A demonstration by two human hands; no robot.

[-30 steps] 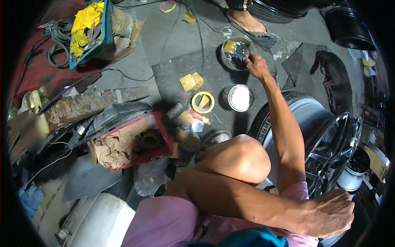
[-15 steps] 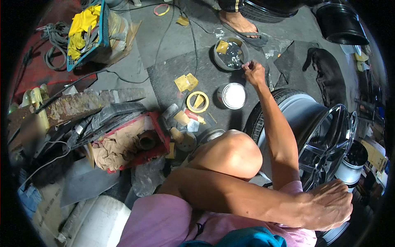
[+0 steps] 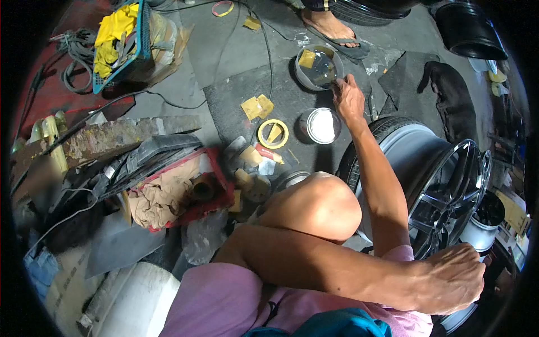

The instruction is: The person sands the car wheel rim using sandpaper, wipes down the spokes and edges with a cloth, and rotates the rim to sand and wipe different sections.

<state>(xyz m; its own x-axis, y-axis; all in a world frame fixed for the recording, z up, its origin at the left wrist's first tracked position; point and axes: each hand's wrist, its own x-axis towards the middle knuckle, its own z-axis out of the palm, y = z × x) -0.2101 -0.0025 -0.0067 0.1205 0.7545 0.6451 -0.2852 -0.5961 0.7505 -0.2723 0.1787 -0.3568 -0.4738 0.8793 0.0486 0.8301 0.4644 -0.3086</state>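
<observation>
My right hand (image 3: 349, 104) is at the lower right rim of a round grey bowl (image 3: 299, 74). Its fingers are pinched together; whatever is between them is too small to tell. Dark liquid and a yellow-brown sheet piece (image 3: 307, 58) are in the bowl. Below it stands a tin with a white top (image 3: 324, 125). My left hand (image 3: 452, 278) is closed beside the wheel's spokes, at the end of my arm crossing below my raised knee. Its fingertips curl under, and what they hold, if anything, is hidden.
A spoked wheel (image 3: 443, 202) with a tire stands at the right. Tape (image 3: 273, 133) and sheet pieces (image 3: 257, 106) lie on the floor. A red box (image 3: 224, 194) of brown paper sits left. A person's sandalled foot (image 3: 334, 28) is beyond the bowl; a black animal (image 3: 456, 104) lies right.
My right hand has come out of the bowl to its lower right rim, and its fingers have moved up slightly. My left hand stays closed beside the wheel. The camera view has shifted slightly.
</observation>
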